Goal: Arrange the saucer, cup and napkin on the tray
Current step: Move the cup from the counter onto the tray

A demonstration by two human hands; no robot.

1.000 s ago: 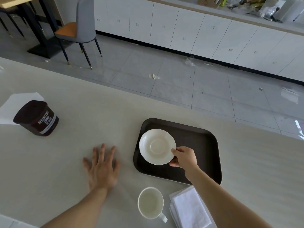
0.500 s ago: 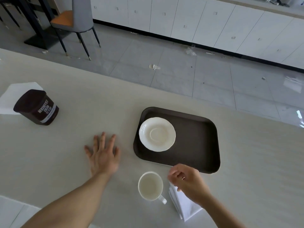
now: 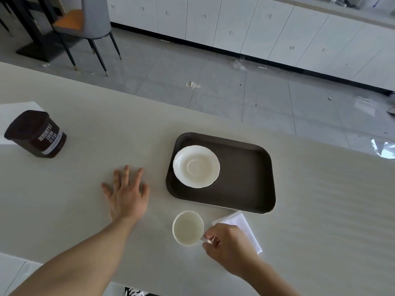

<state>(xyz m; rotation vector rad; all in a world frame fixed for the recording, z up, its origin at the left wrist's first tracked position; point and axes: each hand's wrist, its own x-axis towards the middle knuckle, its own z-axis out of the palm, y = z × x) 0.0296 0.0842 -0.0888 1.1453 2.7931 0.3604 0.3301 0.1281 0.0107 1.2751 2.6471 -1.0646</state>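
Note:
A white scalloped saucer [image 3: 196, 166] lies in the left half of the dark brown tray [image 3: 245, 178]. In front of the tray a white cup [image 3: 187, 228] stands upright on the table. My right hand [image 3: 229, 245] pinches the cup's handle at its right side. A folded white napkin [image 3: 243, 224] lies just right of the cup, partly under my right hand. My left hand [image 3: 127, 193] rests flat on the table left of the tray, fingers spread, holding nothing.
A dark cocoa tub [image 3: 36, 134] stands at the far left on a white paper sheet [image 3: 15, 110]. The table's far edge runs diagonally behind the tray. Beyond it are tiled floor, a grey chair [image 3: 85, 24] and white cabinets.
My right hand let go of the saucer on the tray, drew back toward me and closed on the cup's handle. The left hand has stayed flat.

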